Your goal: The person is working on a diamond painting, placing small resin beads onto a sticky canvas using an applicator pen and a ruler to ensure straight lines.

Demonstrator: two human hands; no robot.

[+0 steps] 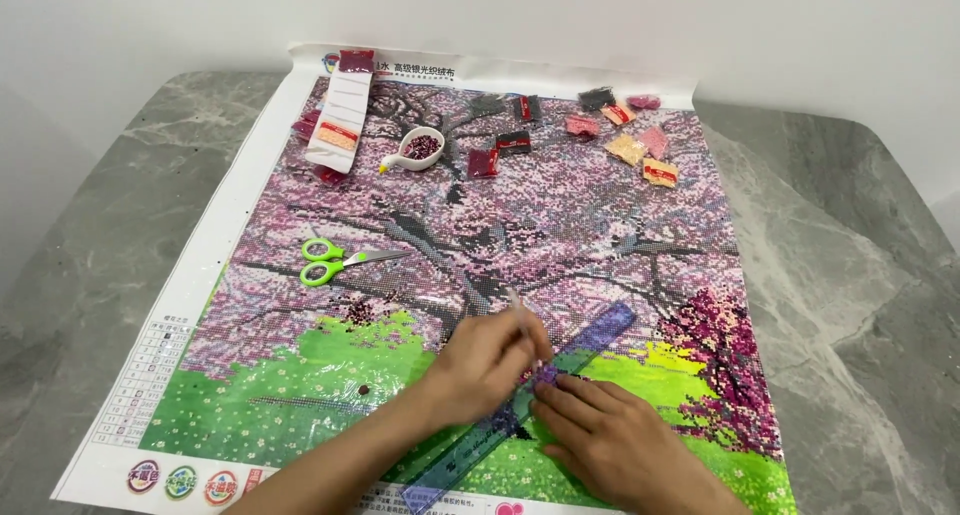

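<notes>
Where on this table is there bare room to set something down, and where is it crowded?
Bare patches: the grey marble tabletop right of the diamond-painting canvas, and left of it. Mid-canvas right of the green-handled scissors is open. Crowded: the top edge, with small bead packets and white bead tray, and around both hands.

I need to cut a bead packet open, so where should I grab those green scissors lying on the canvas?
Take the scissors by the green loop handles at their left end, coming from the left. The closed blades point right, toward the canvas middle, and nothing crowds the handles.
</notes>
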